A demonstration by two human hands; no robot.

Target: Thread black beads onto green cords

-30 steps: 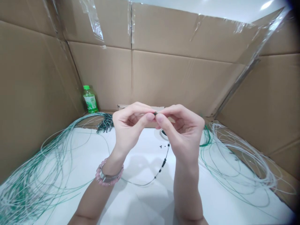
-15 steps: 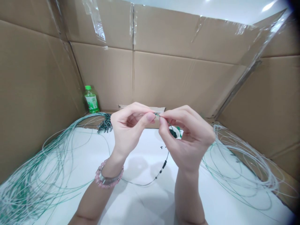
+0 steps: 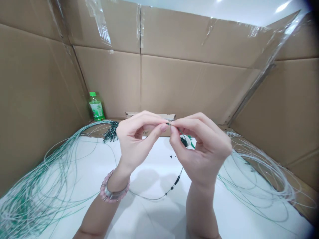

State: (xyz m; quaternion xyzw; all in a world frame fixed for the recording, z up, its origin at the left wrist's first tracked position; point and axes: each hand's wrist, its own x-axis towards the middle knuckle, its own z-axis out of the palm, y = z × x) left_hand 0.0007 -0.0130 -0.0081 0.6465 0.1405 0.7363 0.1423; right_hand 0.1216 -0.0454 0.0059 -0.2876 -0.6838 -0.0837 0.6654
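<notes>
Left hand: here's the left hand [image 3: 137,139], curled almost shut, thumb and forefinger pinching a thin pale-green line [image 3: 169,123], with a pink beaded bracelet [image 3: 109,192] on the wrist.

Right hand: and the right hand [image 3: 201,149] comes in tight, its fingertips [image 3: 173,127] meeting the left's on that same line; what's gripped there is too tiny to make out.

Line: it's held up over the far edge of the white table [image 3: 149,215].

Near the hands: a small white dish [image 3: 191,141] sits behind the right hand, dark green beads [image 3: 184,142] just beside it; loose black beads [image 3: 173,156] and a bead-strung cord [image 3: 174,182] lie nearer the front.

Left side: a big tangle of green-and-white lines [image 3: 37,189] spills over the table's left edge.

Right side: a loose coil of pale lines [image 3: 259,179] sprawls toward the right edge.

Far left corner: a green-capped plastic bottle [image 3: 96,106] stands against the brown cardboard wall [image 3: 174,86].
</notes>
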